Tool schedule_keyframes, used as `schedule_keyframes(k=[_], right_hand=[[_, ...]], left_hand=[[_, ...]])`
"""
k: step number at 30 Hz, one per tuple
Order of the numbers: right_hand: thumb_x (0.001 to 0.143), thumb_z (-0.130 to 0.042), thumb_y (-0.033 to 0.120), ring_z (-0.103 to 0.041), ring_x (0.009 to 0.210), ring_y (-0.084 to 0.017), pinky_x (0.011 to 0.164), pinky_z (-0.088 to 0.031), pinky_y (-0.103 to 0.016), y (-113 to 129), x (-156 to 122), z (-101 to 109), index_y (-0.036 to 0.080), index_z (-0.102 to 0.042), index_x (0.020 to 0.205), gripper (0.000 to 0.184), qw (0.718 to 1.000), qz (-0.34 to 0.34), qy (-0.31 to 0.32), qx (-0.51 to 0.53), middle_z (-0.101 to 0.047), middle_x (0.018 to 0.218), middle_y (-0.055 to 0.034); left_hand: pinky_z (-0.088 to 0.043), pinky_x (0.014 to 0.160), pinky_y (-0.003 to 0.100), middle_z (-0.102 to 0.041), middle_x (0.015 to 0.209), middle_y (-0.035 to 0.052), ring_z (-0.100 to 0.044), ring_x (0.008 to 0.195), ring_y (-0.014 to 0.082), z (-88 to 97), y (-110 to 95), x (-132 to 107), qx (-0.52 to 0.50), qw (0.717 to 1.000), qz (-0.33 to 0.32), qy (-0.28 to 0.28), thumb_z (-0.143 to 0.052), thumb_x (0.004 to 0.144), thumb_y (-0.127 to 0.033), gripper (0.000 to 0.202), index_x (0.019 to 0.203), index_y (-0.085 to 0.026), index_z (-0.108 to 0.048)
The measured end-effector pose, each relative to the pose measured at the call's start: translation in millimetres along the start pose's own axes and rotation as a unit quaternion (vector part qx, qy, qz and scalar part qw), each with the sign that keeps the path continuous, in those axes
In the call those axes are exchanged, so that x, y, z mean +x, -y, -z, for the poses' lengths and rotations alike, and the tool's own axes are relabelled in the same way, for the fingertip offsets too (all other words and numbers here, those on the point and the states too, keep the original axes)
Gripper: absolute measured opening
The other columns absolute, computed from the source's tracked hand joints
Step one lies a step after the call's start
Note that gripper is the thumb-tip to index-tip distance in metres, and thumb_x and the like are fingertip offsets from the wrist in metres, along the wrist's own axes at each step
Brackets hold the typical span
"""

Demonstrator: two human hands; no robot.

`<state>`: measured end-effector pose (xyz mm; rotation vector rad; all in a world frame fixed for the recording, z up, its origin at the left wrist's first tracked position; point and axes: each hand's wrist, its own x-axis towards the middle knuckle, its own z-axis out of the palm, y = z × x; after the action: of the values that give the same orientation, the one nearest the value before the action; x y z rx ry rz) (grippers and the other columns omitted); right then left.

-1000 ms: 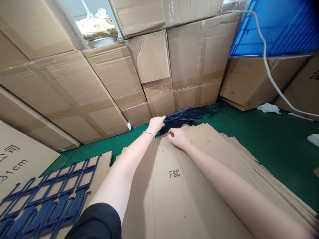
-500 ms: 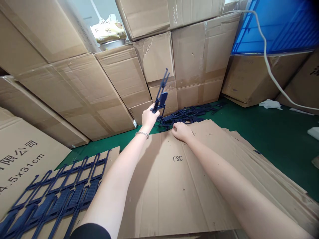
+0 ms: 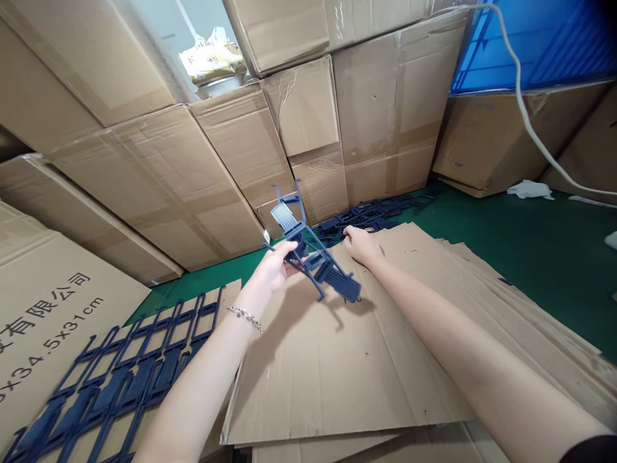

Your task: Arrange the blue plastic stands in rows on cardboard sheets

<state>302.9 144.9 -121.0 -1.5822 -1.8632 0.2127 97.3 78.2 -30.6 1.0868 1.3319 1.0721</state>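
My left hand (image 3: 272,267) is clamped on a blue plastic rack (image 3: 321,267) mid-frame, above flattened cardboard (image 3: 308,379); my right hand (image 3: 361,246) rests unclenched on its edge, stacked boxes (image 3: 385,109) lining the green floor (image 3: 544,270).

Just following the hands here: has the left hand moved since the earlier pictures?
Yes. The left hand now sits further from the pile of dark blue plastic frames on the floor, lower in view and to its left, holding one frame.

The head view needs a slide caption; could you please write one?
Left hand holds a blue plastic rack; right hand rests on flattened cardboard.
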Motion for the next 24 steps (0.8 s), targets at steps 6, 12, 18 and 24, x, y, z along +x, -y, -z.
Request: schedule_keyframes(k=[6, 12, 18, 24], right_hand=[[0.091, -0.047, 0.024, -0.052, 0.095, -0.017, 0.087, -0.041, -0.037, 0, -1, 5, 0.013, -0.055, 0.102, 0.018, 0.998, -0.029, -0.016, 0.051, -0.056, 0.097, -0.0055], [0.093, -0.035, 0.023, -0.053, 0.091, -0.017, 0.082, -0.042, -0.035, 8, -6, 19, 0.013, -0.046, 0.117, 0.029, 0.983, -0.122, -0.042, 0.129, -0.055, 0.1, -0.0078], [0.082, -0.053, 0.034, -0.047, 0.106, -0.02, 0.097, -0.032, -0.035, 29, -41, 7, 0.017, -0.063, 0.093, 0.023, 0.976, -0.014, 0.052, 0.213, -0.056, 0.108, -0.0065], [0.071, -0.064, 0.034, -0.041, 0.113, -0.025, 0.103, -0.023, -0.041, 31, -49, 0, 0.015, -0.058, 0.063, 0.021, 0.941, -0.046, 0.079, 0.325, -0.055, 0.109, -0.008]], left_hand=[[-0.046, 0.045, 0.02, -0.06, 0.073, 0.0004, -0.055, 0.053, 0.0075, 0.0, 41, -22, 0.041, 0.979, 0.168, 0.106, -0.053, 0.085, -0.027, 0.017, 0.091, -0.011, -0.056], [-0.05, 0.051, 0.023, -0.063, 0.077, 0.0017, -0.061, 0.06, 0.0117, -3.4, 49, -26, 0.047, 0.956, 0.186, 0.222, -0.067, 0.072, -0.022, 0.027, 0.096, -0.015, -0.056], [-0.052, 0.059, 0.025, -0.064, 0.077, 0.0041, -0.062, 0.064, 0.0131, 1.6, 52, -20, 0.024, 0.946, 0.181, 0.268, -0.076, 0.063, -0.025, 0.038, 0.094, -0.016, -0.057], [-0.05, 0.05, 0.021, -0.061, 0.068, 0.0023, -0.061, 0.059, 0.0131, 1.7, 58, -21, 0.021, 0.953, 0.166, 0.253, -0.078, 0.06, -0.025, 0.032, 0.083, -0.014, -0.058]])
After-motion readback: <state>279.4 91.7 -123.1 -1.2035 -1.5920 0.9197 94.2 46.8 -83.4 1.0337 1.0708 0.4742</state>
